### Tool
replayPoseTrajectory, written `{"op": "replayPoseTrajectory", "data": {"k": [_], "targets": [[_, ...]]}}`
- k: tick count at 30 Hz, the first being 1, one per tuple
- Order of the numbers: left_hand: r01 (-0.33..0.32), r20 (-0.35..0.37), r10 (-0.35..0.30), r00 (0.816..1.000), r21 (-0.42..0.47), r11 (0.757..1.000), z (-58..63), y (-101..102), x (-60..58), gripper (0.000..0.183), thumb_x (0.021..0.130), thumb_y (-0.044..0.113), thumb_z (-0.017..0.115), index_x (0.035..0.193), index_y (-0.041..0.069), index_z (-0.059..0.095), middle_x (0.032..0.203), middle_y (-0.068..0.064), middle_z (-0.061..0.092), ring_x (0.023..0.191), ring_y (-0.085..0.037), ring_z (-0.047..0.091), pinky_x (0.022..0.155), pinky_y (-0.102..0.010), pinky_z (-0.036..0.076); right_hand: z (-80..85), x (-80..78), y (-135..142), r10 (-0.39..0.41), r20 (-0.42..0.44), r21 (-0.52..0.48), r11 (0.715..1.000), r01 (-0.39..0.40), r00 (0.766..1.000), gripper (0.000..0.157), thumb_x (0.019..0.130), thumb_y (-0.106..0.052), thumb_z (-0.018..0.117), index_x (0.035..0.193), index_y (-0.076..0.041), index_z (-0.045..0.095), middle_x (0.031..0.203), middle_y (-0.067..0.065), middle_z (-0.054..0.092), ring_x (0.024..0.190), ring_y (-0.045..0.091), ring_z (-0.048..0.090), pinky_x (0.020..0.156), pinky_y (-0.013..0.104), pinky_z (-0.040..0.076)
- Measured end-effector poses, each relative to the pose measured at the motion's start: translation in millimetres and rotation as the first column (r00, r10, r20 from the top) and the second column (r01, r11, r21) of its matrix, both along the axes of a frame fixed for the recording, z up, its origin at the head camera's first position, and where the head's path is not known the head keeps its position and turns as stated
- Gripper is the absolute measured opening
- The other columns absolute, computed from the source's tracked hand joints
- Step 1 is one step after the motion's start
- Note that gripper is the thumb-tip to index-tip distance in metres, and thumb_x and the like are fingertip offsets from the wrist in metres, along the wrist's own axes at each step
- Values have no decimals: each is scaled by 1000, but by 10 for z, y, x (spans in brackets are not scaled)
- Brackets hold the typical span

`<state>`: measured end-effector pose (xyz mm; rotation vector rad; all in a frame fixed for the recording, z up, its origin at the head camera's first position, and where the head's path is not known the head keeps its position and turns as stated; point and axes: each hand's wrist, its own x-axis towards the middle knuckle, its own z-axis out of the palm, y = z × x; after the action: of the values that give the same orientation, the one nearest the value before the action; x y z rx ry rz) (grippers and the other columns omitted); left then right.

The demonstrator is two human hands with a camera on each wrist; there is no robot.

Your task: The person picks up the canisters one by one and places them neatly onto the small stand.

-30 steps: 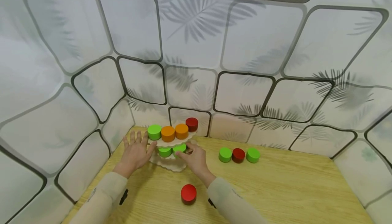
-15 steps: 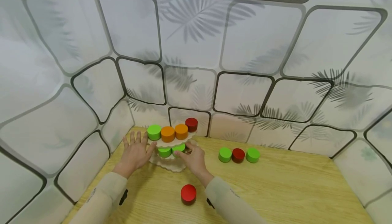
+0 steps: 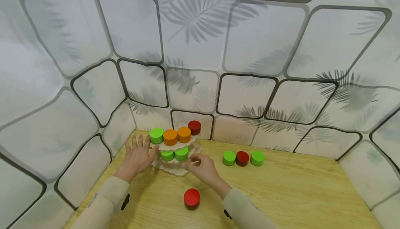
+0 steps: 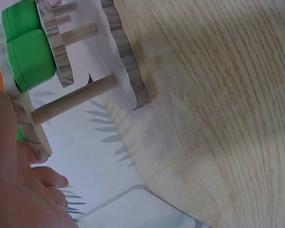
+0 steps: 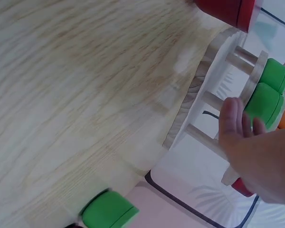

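A tiered wooden stand (image 3: 171, 168) with scalloped edges is at the back left. Two green round boxes, a left one (image 3: 167, 155) and a right one (image 3: 182, 153), sit side by side on its middle tier. Along the top tier run a green box (image 3: 156, 135), two orange boxes (image 3: 170, 137) and a dark red box (image 3: 194, 127). My left hand (image 3: 136, 157), fingers spread, lies against the stand's left end, thumb by the top tier. My right hand (image 3: 204, 170) is just right of the stand, fingers loosely bent and holding nothing visible.
A red round box (image 3: 192, 198) lies on the wooden table (image 3: 290, 190) in front of the stand. To the right stand a green (image 3: 229, 158), a dark red (image 3: 242, 158) and another green round box (image 3: 257, 158) in a row. Patterned cloth walls rise behind and at the left.
My right hand has let go of the right green box on the middle tier and drawn back rightward. My left hand keeps its place at the stand.
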<state>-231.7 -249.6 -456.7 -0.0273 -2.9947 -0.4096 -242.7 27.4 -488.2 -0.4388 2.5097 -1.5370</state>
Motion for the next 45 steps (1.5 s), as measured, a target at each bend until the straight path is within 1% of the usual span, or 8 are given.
{"op": "replayPoseTrajectory", "data": {"k": [3, 7, 12, 15, 20, 26, 38, 45], "targets": [[1, -1, -1, 1000, -7, 1000, -8, -2, 6, 76, 113, 51, 33, 161, -9, 30, 163, -44, 23, 155, -64, 9, 119, -84, 3, 3, 56, 111, 120, 25, 7, 993, -120, 992, 53, 93, -38, 81, 131, -2, 70, 125, 14, 74, 103, 17, 69, 79, 29, 59], [8, -18, -8, 1000, -4, 1000, 2, 0, 3, 76, 114, 51, 33, 161, -9, 31, 163, -44, 23, 155, -64, 10, 119, -84, 3, 14, 130, 258, 259, 45, 4, 966, -259, 965, 52, 93, -34, 81, 133, -2, 70, 129, 15, 73, 107, 18, 70, 86, 27, 59], [12, -15, -12, 1000, -2, 1000, 34, 10, 7, 76, 113, 50, 34, 160, -10, 32, 163, -44, 23, 155, -64, 10, 119, -84, 4, -20, 199, 414, 380, 95, 3, 924, -382, 920, 55, 93, -33, 82, 137, -2, 67, 134, 15, 71, 117, 25, 69, 96, 27, 57], [11, -6, -11, 1000, -4, 1000, 41, 13, 9, 76, 113, 50, 34, 160, -10, 32, 163, -44, 23, 155, -64, 10, 119, -84, 4, -47, 227, 487, 420, 128, -6, 906, -423, 898, 60, 91, -31, 84, 140, -2, 65, 137, 14, 70, 121, 27, 68, 100, 29, 57], [8, 9, -8, 1000, -5, 1000, 30, 11, 3, 77, 113, 51, 33, 161, -10, 30, 163, -44, 22, 155, -64, 9, 119, -84, 4, -84, 283, 587, 444, 148, 19, 892, -452, 884, 66, 88, -28, 88, 144, -5, 63, 141, 11, 69, 124, 19, 67, 104, 27, 55], [10, 3, -10, 1000, -7, 1000, 36, 12, 1, 76, 114, 50, 33, 161, -10, 30, 162, -44, 23, 155, -64, 10, 119, -84, 5, -125, 319, 659, 458, 166, 32, 883, -469, 873, 66, 86, -24, 88, 145, -6, 62, 143, 8, 68, 124, 11, 65, 106, 26, 53], [14, 8, -14, 1000, 3, 1000, 52, 8, -2, 76, 114, 50, 33, 161, -10, 30, 163, -44, 24, 155, -64, 10, 119, -84, 5, -229, 394, 643, 475, 50, 121, 870, -477, 879, 66, 84, -25, 90, 142, -6, 65, 134, -2, 71, 112, -1, 62, 100, 25, 55], [15, 6, -15, 1000, -3, 1000, 44, 5, -7, 76, 114, 50, 34, 161, -10, 30, 162, -44, 25, 155, -64, 11, 119, -84, 6, -244, 401, 595, 459, 48, 147, 875, -460, 887, 64, 84, -26, 89, 140, -6, 66, 131, -4, 72, 109, -2, 61, 98, 24, 54]]}}
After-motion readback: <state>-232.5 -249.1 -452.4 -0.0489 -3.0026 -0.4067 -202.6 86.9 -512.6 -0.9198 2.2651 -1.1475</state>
